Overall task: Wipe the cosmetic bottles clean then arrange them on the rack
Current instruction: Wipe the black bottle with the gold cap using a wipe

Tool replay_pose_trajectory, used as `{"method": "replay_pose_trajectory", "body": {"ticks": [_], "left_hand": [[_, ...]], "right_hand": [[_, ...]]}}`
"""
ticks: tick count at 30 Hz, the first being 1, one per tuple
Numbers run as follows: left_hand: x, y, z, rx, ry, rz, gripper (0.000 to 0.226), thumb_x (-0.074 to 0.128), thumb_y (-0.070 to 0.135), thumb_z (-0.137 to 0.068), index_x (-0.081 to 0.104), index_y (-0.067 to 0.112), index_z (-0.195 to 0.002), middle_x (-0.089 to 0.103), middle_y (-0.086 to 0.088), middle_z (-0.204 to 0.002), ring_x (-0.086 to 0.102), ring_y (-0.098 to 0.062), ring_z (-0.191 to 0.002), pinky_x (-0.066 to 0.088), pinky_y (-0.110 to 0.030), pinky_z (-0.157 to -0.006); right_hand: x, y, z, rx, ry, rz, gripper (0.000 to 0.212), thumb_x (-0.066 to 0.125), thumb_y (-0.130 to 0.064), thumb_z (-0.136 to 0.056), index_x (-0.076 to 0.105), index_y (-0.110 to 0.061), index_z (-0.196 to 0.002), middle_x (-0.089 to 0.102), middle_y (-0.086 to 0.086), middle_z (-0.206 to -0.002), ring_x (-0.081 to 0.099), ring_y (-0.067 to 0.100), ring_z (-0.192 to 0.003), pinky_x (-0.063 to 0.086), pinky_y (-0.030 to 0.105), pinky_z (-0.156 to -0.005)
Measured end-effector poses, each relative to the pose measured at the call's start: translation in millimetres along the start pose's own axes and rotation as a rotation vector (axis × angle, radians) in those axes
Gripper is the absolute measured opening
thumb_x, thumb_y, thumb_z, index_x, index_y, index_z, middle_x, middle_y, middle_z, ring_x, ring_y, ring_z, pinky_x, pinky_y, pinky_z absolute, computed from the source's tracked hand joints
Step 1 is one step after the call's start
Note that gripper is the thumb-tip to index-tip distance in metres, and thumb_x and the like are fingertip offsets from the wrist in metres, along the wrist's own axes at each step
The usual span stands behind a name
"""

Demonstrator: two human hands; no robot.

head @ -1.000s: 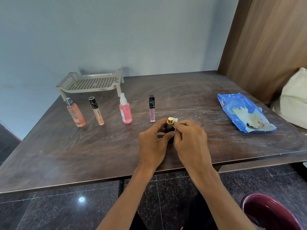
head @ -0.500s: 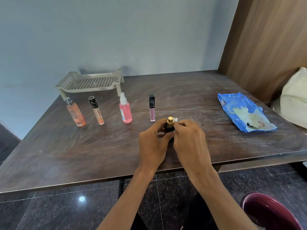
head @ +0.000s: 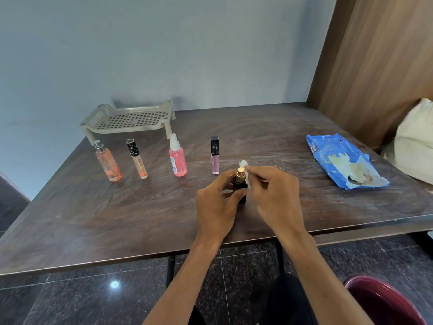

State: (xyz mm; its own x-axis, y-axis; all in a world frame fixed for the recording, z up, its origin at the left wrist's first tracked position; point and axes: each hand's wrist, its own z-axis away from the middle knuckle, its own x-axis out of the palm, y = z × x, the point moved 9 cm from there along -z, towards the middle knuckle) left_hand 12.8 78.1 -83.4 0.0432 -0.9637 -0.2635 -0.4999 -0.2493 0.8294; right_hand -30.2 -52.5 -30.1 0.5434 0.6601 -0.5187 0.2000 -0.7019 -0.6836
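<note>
My left hand (head: 216, 205) grips a small black bottle with a gold cap (head: 240, 184), upright near the table's middle. My right hand (head: 274, 195) pinches a white wipe (head: 244, 171) against the bottle's cap and right side. Behind stand an orange spray bottle (head: 107, 163), a slim tube with a black cap (head: 137, 159), a pink spray bottle (head: 177, 157) and a pink lip gloss tube (head: 214, 156), all upright in a row. The beige perforated rack (head: 131, 118) stands at the back left with nothing on it.
A blue pack of wipes (head: 339, 158) lies open at the table's right. A cream bag (head: 417, 139) leans at the far right edge. A maroon bin (head: 384, 301) stands on the dark floor at lower right. The brown table (head: 93, 219) ends just before my forearms.
My right hand has shifted to the right and opened away from the bottle a little, so the white wipe now shows beside the gold cap. The left hand keeps its hold.
</note>
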Motion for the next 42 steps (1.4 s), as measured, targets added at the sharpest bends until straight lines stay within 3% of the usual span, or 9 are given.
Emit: {"method": "replay_pose_trajectory", "body": {"ticks": [2, 5, 8, 11, 20, 28, 32, 35, 42], "left_hand": [[0, 0, 0, -0.004, 0.004, 0.005, 0.041, 0.08, 0.016, -0.085, 0.069, 0.026, -0.123, 0.073, 0.018, -0.11, 0.071, 0.003, -0.097, 0.061, -0.027, -0.085], [0, -1, 0, -0.012, 0.002, -0.007, 0.042, 0.08, 0.016, -0.084, 0.068, 0.027, -0.124, 0.072, 0.02, -0.108, 0.07, 0.004, -0.095, 0.06, -0.024, -0.084], [-1, -2, 0, -0.014, 0.004, -0.009, 0.043, 0.08, 0.015, -0.084, 0.067, 0.03, -0.123, 0.071, 0.021, -0.108, 0.07, 0.003, -0.096, 0.06, -0.027, -0.085], [0, -3, 0, -0.02, -0.006, -0.009, 0.044, 0.079, 0.015, -0.085, 0.067, 0.03, -0.124, 0.07, 0.021, -0.11, 0.07, 0.002, -0.098, 0.061, -0.029, -0.086], [0, 0, -1, 0.015, 0.005, -0.099, 0.043, 0.081, 0.022, -0.084, 0.069, 0.025, -0.125, 0.076, 0.013, -0.11, 0.072, 0.0, -0.095, 0.06, -0.028, -0.085], [-1, 5, 0, 0.033, 0.016, -0.101, 0.044, 0.08, 0.015, -0.085, 0.069, 0.024, -0.126, 0.073, 0.018, -0.107, 0.068, 0.005, -0.094, 0.052, -0.006, -0.08], [-1, 5, -1, 0.015, 0.013, -0.109, 0.043, 0.08, 0.021, -0.085, 0.069, 0.025, -0.126, 0.076, 0.013, -0.11, 0.071, 0.001, -0.093, 0.054, -0.011, -0.082], [-1, 6, 0, 0.022, 0.032, -0.151, 0.043, 0.08, 0.024, -0.085, 0.068, 0.027, -0.126, 0.076, 0.013, -0.108, 0.072, -0.001, -0.091, 0.058, -0.02, -0.083], [-2, 7, 2, 0.062, 0.061, -0.175, 0.041, 0.077, 0.014, -0.087, 0.067, 0.023, -0.126, 0.077, 0.01, -0.106, 0.073, -0.003, -0.092, 0.061, -0.03, -0.081]], "right_hand": [[-2, 5, 0, 0.1, -0.001, -0.13, 0.021, 0.063, -0.012, -0.093, 0.072, -0.016, -0.112, 0.072, -0.011, -0.1, 0.065, -0.005, -0.09, 0.047, 0.004, -0.08], [3, 9, 1, 0.173, -0.024, -0.167, 0.023, 0.064, -0.013, -0.092, 0.072, -0.017, -0.114, 0.072, -0.011, -0.104, 0.064, -0.007, -0.091, 0.044, 0.0, -0.079], [3, 10, 4, 0.191, -0.021, -0.173, 0.022, 0.066, -0.015, -0.092, 0.072, -0.019, -0.112, 0.065, -0.024, -0.093, 0.06, -0.014, -0.086, 0.042, -0.002, -0.075], [3, 14, 9, 0.203, -0.007, -0.192, 0.022, 0.068, -0.016, -0.09, 0.073, -0.019, -0.111, 0.061, -0.029, -0.087, 0.061, -0.016, -0.087, 0.043, -0.001, -0.075], [14, 31, -6, 0.33, -0.102, -0.407, 0.023, 0.068, -0.008, -0.089, 0.075, -0.019, -0.108, 0.074, -0.01, -0.101, 0.067, -0.006, -0.093, 0.052, 0.014, -0.086], [8, 25, 14, 0.286, 0.036, -0.329, 0.021, 0.069, -0.013, -0.089, 0.073, -0.018, -0.109, 0.067, -0.022, -0.094, 0.064, -0.011, -0.091, 0.05, 0.008, -0.085], [13, 25, -8, 0.28, -0.082, -0.285, 0.024, 0.066, -0.009, -0.09, 0.075, -0.024, -0.107, 0.074, -0.013, -0.098, 0.065, -0.008, -0.094, 0.052, 0.013, -0.085], [16, 21, -16, 0.264, -0.163, -0.278, 0.03, 0.062, -0.003, -0.091, 0.075, -0.026, -0.107, 0.073, -0.014, -0.1, 0.063, -0.013, -0.092, 0.048, 0.004, -0.075], [4, 8, 22, 0.171, 0.066, -0.223, 0.02, 0.064, -0.014, -0.093, 0.072, -0.016, -0.111, 0.062, -0.027, -0.083, 0.061, -0.017, -0.083, 0.042, -0.001, -0.07]]}}
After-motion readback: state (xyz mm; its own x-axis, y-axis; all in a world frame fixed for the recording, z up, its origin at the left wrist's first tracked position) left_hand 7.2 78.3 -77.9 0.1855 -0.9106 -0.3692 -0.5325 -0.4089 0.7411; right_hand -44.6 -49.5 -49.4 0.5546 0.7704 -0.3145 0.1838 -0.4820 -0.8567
